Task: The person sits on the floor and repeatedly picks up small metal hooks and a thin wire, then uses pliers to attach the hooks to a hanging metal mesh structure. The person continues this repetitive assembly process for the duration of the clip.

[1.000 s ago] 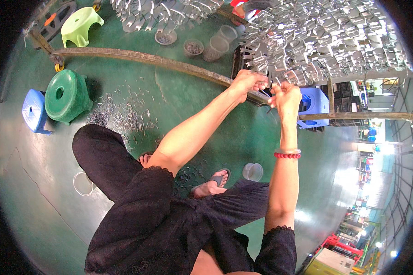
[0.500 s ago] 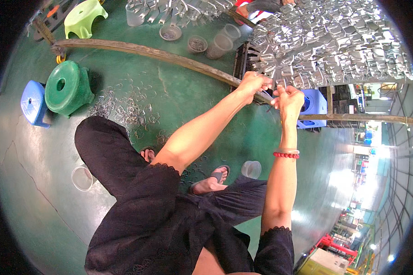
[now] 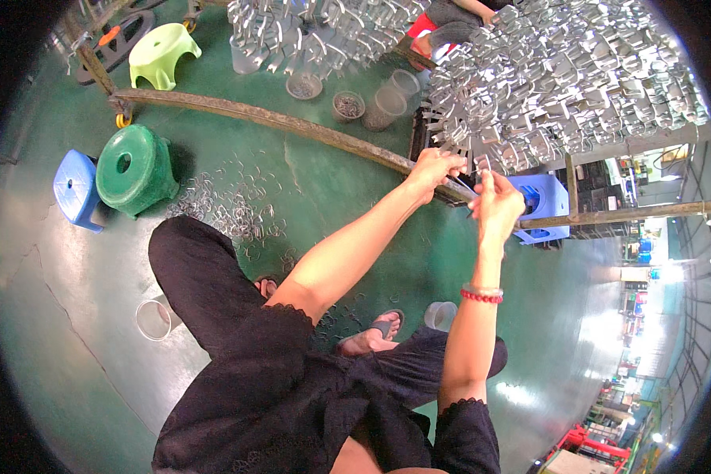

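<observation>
both hands work close together, the left hand (image 3: 433, 167) clenched on the dark slotted rack (image 3: 438, 146) to steady it, while the right hand (image 3: 496, 204) pinches a small shiny metal clip (image 3: 477, 167) at its edge.

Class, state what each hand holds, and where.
Both hands, left hand and right hand, pinch small shiny metal clips at the rack's lower edge; exact grip point unclear.
</observation>
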Demonstrator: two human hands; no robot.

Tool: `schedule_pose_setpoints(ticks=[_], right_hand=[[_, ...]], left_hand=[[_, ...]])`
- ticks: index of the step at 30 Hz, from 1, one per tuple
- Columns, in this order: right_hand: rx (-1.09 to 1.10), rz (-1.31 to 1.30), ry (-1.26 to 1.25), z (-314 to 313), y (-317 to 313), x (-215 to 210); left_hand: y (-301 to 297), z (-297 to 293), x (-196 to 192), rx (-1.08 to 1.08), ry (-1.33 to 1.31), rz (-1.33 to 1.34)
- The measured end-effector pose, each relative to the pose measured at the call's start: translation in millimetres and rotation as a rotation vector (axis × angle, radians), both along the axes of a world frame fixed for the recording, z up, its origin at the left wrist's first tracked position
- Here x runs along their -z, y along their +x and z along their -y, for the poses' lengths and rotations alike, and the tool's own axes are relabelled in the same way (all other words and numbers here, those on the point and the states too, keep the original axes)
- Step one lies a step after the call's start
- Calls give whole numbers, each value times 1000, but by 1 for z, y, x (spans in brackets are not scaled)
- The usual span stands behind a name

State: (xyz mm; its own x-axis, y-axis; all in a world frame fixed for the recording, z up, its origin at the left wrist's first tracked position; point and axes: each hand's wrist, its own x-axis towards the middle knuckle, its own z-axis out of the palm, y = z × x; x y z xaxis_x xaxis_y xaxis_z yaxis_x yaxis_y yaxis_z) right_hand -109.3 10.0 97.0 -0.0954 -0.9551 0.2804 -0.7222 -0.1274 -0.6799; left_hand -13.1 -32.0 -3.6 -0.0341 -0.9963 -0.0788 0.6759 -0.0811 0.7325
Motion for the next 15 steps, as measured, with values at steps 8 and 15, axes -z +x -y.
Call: schedule_pose_setpoints(ticks=[8, 15], right_hand=[[-302, 519, 210, -24, 19, -1], [-341, 418, 32, 14, 33, 18]], left_hand=[[-5, 1, 15, -30, -32, -104], [-5, -18, -6, -61, -79, -248]])
